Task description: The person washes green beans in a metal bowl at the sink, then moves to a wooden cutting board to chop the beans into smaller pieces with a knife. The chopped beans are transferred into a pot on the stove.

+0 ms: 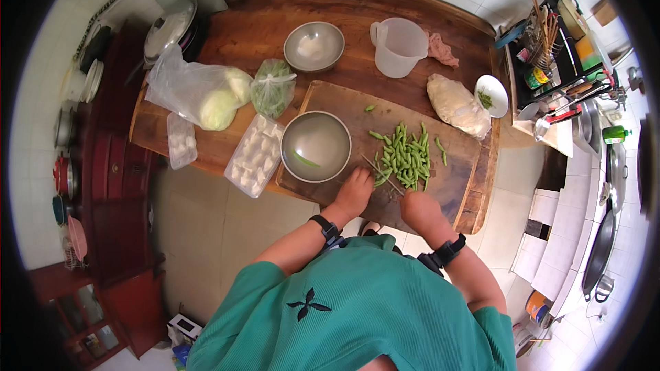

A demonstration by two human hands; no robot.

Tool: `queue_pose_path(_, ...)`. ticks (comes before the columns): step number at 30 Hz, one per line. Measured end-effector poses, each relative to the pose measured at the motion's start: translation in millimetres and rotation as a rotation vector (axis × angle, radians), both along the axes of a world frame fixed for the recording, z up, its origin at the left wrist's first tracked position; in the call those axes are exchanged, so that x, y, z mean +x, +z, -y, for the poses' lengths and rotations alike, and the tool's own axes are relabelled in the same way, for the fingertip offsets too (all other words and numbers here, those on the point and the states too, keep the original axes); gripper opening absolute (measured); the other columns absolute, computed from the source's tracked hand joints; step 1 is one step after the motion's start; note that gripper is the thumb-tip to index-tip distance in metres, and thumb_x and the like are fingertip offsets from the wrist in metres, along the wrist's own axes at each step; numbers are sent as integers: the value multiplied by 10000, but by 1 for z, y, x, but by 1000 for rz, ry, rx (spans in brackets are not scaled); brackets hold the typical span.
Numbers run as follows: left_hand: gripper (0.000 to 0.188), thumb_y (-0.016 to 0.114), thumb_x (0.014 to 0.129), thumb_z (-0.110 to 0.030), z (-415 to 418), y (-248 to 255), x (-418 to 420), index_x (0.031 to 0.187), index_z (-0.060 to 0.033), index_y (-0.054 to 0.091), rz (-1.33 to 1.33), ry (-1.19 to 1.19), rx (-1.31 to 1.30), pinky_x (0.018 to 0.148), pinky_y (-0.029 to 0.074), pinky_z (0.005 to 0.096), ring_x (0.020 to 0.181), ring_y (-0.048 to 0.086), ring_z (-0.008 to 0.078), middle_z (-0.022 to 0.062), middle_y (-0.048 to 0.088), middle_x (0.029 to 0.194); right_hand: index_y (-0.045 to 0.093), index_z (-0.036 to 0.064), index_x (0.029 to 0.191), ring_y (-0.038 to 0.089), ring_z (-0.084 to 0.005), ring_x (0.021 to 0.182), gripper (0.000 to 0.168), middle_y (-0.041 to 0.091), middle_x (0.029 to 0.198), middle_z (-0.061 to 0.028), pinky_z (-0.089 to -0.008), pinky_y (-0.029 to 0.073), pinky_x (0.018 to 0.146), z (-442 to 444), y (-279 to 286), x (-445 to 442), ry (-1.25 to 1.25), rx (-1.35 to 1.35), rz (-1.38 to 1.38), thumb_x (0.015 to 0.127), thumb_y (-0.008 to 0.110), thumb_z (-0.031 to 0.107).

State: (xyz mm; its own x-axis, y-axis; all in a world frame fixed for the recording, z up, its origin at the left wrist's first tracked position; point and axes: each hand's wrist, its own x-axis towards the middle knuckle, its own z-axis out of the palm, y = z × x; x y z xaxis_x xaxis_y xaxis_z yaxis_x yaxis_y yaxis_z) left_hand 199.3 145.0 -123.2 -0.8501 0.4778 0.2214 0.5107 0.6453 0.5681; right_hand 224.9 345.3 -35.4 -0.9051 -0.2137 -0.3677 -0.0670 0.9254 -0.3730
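Observation:
My right hand [422, 212] is closed around the handle end of a knife [382, 174], whose thin blade slants up and left over a wooden cutting board [438, 185]. My left hand [356, 193] rests on the board left of the blade, fingers curled near some cut green beans; whether it grips one cannot be told. A pile of cut green beans [407, 157] lies just beyond the knife. Left of the pile stands a steel bowl [315, 147] with one green bean [305, 158] inside, apparently in water.
Along the left are a plastic tray of pale pieces [253, 157], a bag of pale green vegetables [216, 105] and a tied bag of greens [273, 87]. Farther back stand another steel bowl [313, 46] and a plastic jug [399, 47]. A wrapped bag [458, 105] and white bowl [491, 96] are at right.

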Motion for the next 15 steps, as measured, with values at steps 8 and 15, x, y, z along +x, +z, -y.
queue_pose_path(8,348,626,745,-51,1,0,3,1070,45,548,22,-5,11,879,451,406,1032,492,360,174,515,1052,613,-1,756,617,-424,675,303,617,695,-242,-493,503,618,19,-41,-13,-71,-64,-5,875,564,273)
queue_pose_path(15,526,676,723,-60,-6,8,-6,1194,59,475,74,65,54,931,423,422,1092,465,391,207,484,1136,575,9,796,615,-422,656,290,618,691,-241,-505,494,579,13,-30,-20,-104,-38,-100,881,562,286)
